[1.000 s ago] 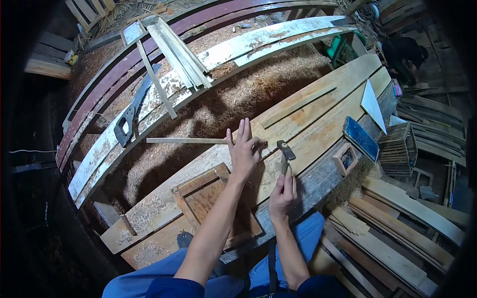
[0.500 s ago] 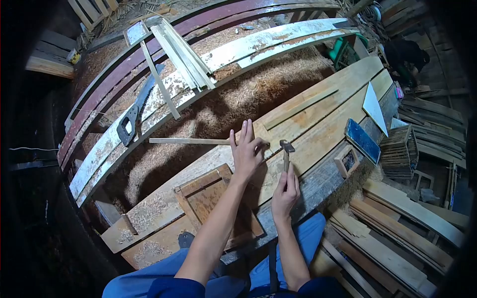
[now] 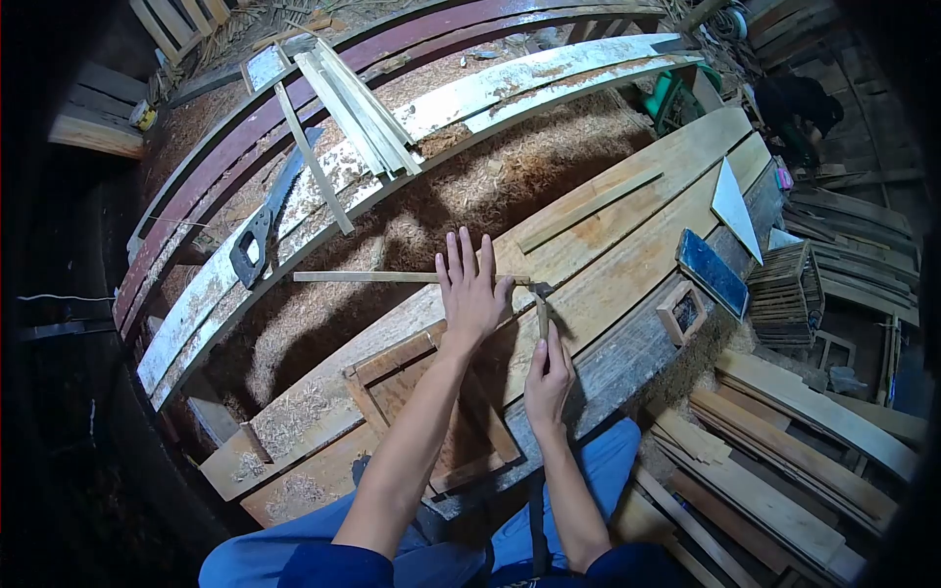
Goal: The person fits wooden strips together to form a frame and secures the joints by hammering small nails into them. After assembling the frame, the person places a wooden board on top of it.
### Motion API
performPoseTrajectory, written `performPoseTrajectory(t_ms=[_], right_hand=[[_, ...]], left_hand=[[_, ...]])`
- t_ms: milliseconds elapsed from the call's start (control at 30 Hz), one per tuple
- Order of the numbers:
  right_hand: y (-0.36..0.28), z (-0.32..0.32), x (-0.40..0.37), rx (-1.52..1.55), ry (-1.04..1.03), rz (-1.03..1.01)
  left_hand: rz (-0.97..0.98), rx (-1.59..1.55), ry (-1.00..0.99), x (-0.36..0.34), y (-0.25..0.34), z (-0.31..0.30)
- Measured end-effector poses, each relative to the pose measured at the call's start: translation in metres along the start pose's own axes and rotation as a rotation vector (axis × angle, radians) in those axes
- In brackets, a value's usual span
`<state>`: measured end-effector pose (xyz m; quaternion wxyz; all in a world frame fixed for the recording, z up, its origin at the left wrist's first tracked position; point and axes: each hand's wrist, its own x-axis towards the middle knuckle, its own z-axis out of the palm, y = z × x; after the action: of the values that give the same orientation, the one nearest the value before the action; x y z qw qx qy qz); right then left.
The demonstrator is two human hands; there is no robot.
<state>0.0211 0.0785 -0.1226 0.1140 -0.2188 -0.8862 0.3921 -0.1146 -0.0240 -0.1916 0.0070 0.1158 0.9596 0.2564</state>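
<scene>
A thin wooden strip lies across the bench planks, its left part jutting past their edge. My left hand rests flat over the strip with its fingers spread. The fingers of my right hand wrap round the handle of a small hammer, whose head is at the strip's right end, beside my left thumb. Below my left hand is a wooden frame with a panel, partly hidden by my forearm. Another thin strip lies farther up the planks.
A handsaw and several slats lie on the curved white beam. A blue block, a white triangular piece and a small wooden box are at the right. Another person is at the upper right.
My left hand has shifted slightly left and its fingers have spread flat. My right hand has moved the hammer left, bringing its head to the strip's end.
</scene>
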Motion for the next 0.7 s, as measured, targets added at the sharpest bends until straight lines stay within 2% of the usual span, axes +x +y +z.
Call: performPoseTrajectory(t_ms=[67,133,167,200,267,400,500,567,633,700], right_hand=[[0.000,0.002,0.001,0.004,0.018,-0.034],[-0.003,0.004,-0.002,0.041,0.122,-0.037],[-0.004,0.006,0.002,-0.019,0.184,-0.179],[-0.003,0.005,0.005,-0.024,0.185,-0.179],[0.002,0.005,0.009,-0.064,-0.009,-0.096],[-0.010,0.003,0.005,-0.043,0.209,-0.169],[-0.010,-0.003,0.003,-0.018,0.181,-0.105],[-0.003,-0.002,0.002,0.008,0.167,-0.079],[0.003,-0.001,-0.005,0.060,0.187,-0.006],[0.006,-0.003,-0.011,0.050,0.176,-0.014]], left_hand=[[0.008,0.069,-0.029,0.003,0.000,0.001],[0.017,0.046,-0.006,0.002,-0.002,0.004],[0.015,0.044,-0.005,0.002,-0.003,0.006],[0.024,0.057,0.006,0.002,-0.004,0.006],[0.040,0.064,0.020,0.000,-0.002,0.007],[0.027,0.016,0.014,-0.001,-0.003,0.006],[0.066,-0.083,0.076,-0.001,-0.003,-0.002],[0.144,-0.048,-0.126,-0.001,0.000,-0.022],[0.136,-0.107,-0.088,-0.001,-0.001,-0.020],[0.130,-0.170,-0.036,-0.001,0.004,-0.023]])
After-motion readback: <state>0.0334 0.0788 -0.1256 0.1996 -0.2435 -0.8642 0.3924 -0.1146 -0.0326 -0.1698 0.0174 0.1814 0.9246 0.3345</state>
